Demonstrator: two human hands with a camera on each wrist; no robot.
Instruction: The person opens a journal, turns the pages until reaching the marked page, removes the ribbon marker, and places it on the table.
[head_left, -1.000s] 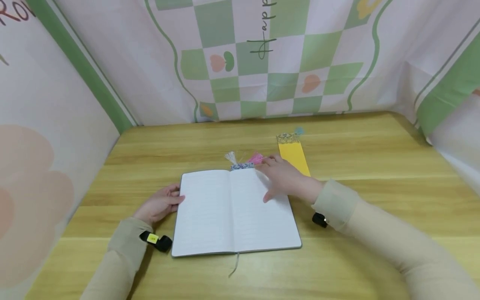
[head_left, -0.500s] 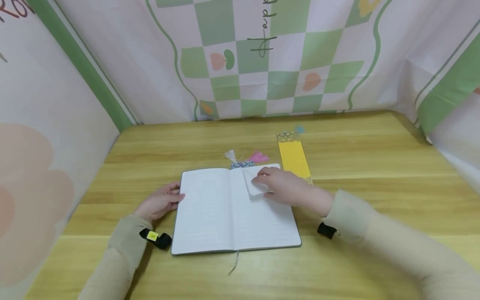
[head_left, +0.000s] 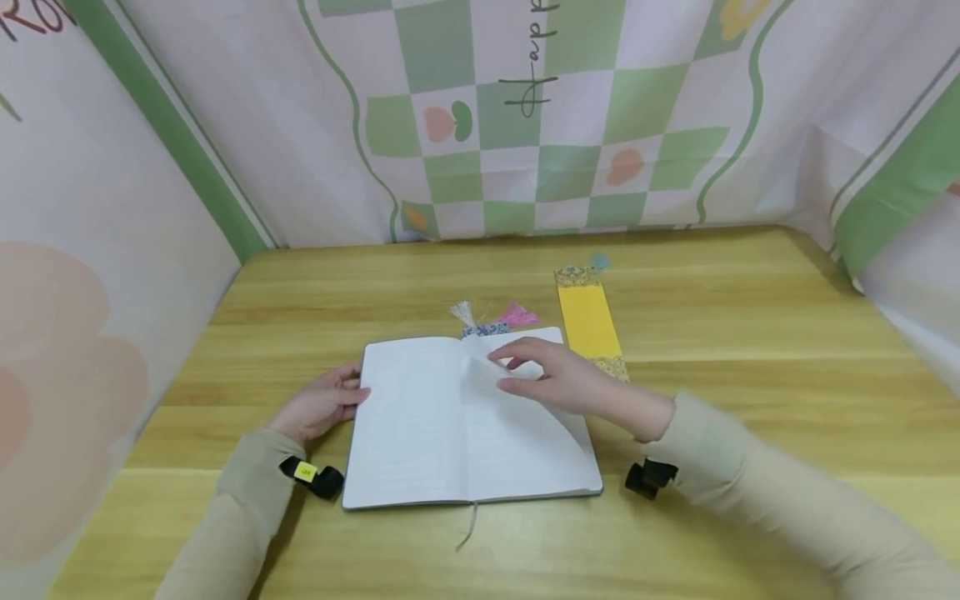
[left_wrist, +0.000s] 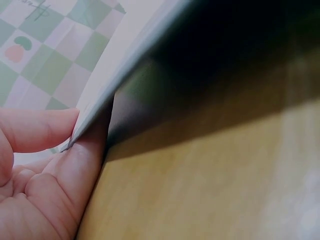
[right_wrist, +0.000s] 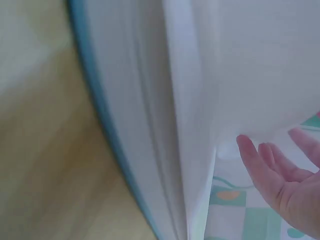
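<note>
An open notebook [head_left: 408, 425] with white pages lies in the middle of the head view. My left hand [head_left: 318, 406] holds its left edge, the thumb on the page and the fingers underneath; the left wrist view shows the cover edge between thumb [left_wrist: 42, 129] and fingers. Over the upper right page is my right hand [head_left: 558, 375], thumb and forefinger spread apart. A lifted page [right_wrist: 265, 65] curves up against its fingertips in the right wrist view. At the notebook's top edge a blue-patterned bookmark [head_left: 486, 329] sticks out, mostly hidden, beside a white tassel [head_left: 463, 312] and a pink tassel [head_left: 517, 314].
A yellow bookmark [head_left: 588, 317] with patterned ends and a blue tassel [head_left: 599, 262] lies behind the right hand. A grey ribbon [head_left: 471, 529] trails from the notebook's bottom edge onto the wooden table [head_left: 315, 308]. A checkered curtain [head_left: 510, 125] hangs behind.
My right hand moved from the notebook's top right edge down and left, lifting a page toward the spine. Its fingers have since spread. The left hand stays at the left edge.
</note>
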